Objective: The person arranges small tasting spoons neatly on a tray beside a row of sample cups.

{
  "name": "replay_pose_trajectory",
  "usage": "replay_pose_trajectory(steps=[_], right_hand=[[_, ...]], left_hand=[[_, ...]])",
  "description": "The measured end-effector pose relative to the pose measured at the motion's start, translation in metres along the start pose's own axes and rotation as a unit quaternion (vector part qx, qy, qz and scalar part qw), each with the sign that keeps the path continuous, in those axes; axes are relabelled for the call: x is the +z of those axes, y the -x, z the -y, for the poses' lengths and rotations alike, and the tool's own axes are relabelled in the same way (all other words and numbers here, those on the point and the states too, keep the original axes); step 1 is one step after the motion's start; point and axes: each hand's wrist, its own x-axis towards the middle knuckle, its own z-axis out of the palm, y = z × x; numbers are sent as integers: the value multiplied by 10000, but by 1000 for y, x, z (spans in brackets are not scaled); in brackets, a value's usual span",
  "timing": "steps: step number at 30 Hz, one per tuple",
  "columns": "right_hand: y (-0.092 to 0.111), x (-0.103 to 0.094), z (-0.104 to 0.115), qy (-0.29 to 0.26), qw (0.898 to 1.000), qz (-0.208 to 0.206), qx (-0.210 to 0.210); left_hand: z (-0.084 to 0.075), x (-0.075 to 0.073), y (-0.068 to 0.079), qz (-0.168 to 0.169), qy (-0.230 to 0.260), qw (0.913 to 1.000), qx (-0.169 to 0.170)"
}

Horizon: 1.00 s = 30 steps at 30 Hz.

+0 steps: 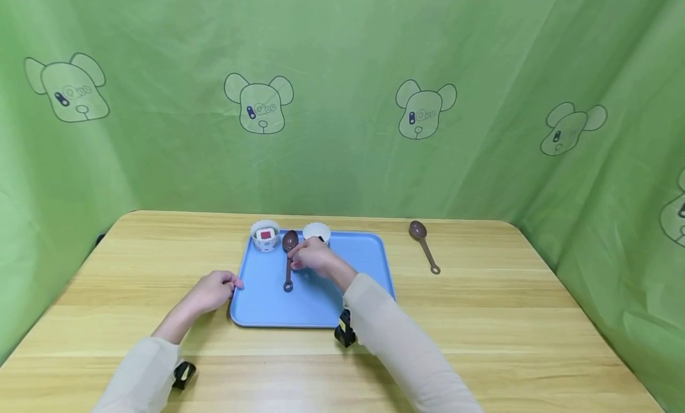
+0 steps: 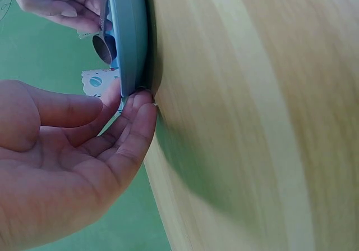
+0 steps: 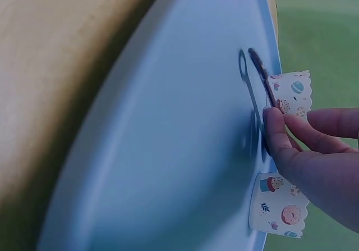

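Note:
A light blue tray lies on the wooden table. At its left edge is my left hand, its fingers holding the rim; in the left wrist view some fingertips sit beneath that rim. My right hand is over the tray and pinches the handle of a brown spoon. The spoon's bowl points to the back of the tray, its ringed handle end toward the front. In the right wrist view the spoon is tilted a little over the tray, with its shadow or reflection beside it.
Two scalloped, printed baking cups stand at the tray's back: the left cup contains a white block with a red face, and the right cup is partly behind my right hand. Another brown spoon lies on the table to the right.

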Motion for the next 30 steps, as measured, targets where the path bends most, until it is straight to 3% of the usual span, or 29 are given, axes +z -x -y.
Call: replay_pose_trajectory(steps=[14, 30], right_hand=[[2, -1, -2, -275, 9996, 57, 47], [6, -12, -2, -61, 9998, 161, -61]], left_hand=[[-2, -1, 1, -11, 22, 10000, -6], [-1, 0, 1, -11, 0, 10000, -28]])
